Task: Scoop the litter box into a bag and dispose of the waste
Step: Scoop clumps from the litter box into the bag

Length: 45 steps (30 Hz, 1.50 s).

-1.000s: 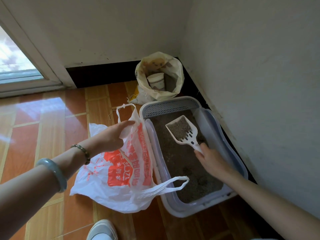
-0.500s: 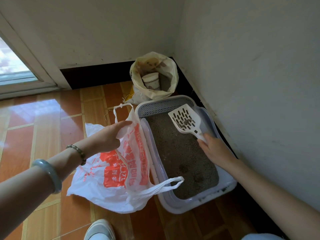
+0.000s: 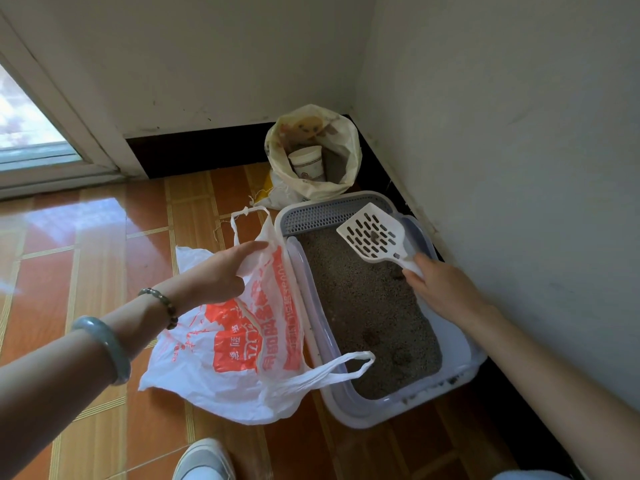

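The right hand grips the scoop handle above the litter box; the left hand pinches the plastic bag edge beside it.

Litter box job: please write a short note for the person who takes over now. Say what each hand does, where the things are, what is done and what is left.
Right hand: grips the handle of the scoop, raised over the far end of the litter box.
Left hand: pinches the rim of the plastic bag, which lies on the floor to the left of the box.
Done: a small clump sits on the scoop.
Left: tip it into the bag, scoop the dark clumps in the litter, then dispose of the bag.
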Tool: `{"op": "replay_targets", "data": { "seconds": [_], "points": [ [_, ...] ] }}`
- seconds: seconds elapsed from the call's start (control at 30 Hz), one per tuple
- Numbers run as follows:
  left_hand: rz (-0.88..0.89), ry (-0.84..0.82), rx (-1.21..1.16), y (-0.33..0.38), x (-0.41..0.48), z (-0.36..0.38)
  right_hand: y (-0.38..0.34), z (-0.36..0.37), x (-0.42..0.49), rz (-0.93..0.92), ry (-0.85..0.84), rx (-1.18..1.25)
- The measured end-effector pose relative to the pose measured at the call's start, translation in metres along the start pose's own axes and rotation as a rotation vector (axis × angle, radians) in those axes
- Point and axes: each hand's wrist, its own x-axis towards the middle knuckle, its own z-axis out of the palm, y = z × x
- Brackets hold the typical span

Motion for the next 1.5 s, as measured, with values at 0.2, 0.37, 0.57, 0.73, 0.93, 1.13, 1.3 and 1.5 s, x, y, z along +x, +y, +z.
{"op": "replay_targets", "data": {
  "seconds": [0.2,0.37,0.57,0.73,0.93,1.13,1.3,1.5],
  "points": [
    [0.006,0.004,0.014,0.0,0.0,0.0,-0.003,0.006,-0.005,-0.025,0.001,-0.057],
    [0.013,0.028,0.069,0.001,0.0,0.0,0.0,0.007,-0.004,0.007,0.013,-0.006],
    [0.003,0.01,0.049,-0.001,0.002,0.002,-0.002,0.012,-0.002,0.134,-0.058,0.333],
    [-0.005,-0.002,0.048,-0.005,0.004,0.002,-0.003,0.015,-0.005,0.095,-0.065,0.277],
    [-0.006,-0.011,0.051,-0.008,0.004,0.003,-0.004,0.012,-0.004,0.074,-0.052,0.26],
    [0.001,-0.023,0.029,-0.006,0.003,0.002,-0.006,0.002,-0.003,0.014,0.004,0.133],
    [-0.003,0.003,0.029,-0.007,-0.002,-0.003,-0.036,-0.035,-0.005,-0.138,0.057,-0.033],
    [0.025,0.01,-0.011,-0.002,-0.009,-0.009,-0.088,-0.08,-0.011,-0.33,0.022,-0.317]
  ]
}}
